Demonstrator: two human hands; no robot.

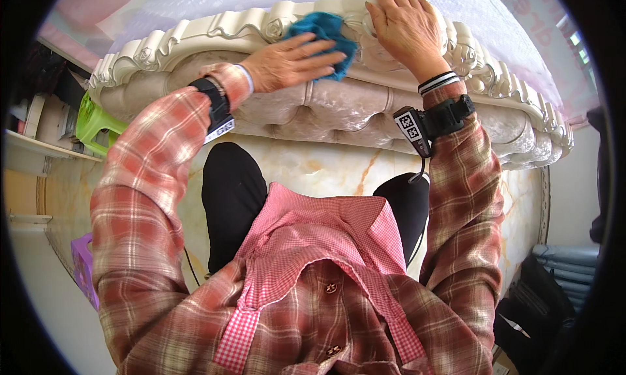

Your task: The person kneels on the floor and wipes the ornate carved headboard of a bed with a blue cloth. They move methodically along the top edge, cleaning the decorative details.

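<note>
My left hand (292,63) presses a blue cloth (328,37) against the carved cream rim (244,27) of a bed's footboard, its fingers spread over the cloth. To the right, my right hand (408,25) rests on top of the same rim, at the carved centre piece, with nothing visible in it; its palm side is hidden. Below the rim is the footboard's tufted, shiny beige upholstery (342,106). Carved roses and scrolls run along the rim on both sides of my hands.
Behind the footboard lies a pale dotted bed cover (195,8). A green plastic stool (98,125) stands at the left, near shelves. Farther down are a purple object (84,262) at left and a black bag (533,296) at lower right. The floor (313,164) is marble-patterned.
</note>
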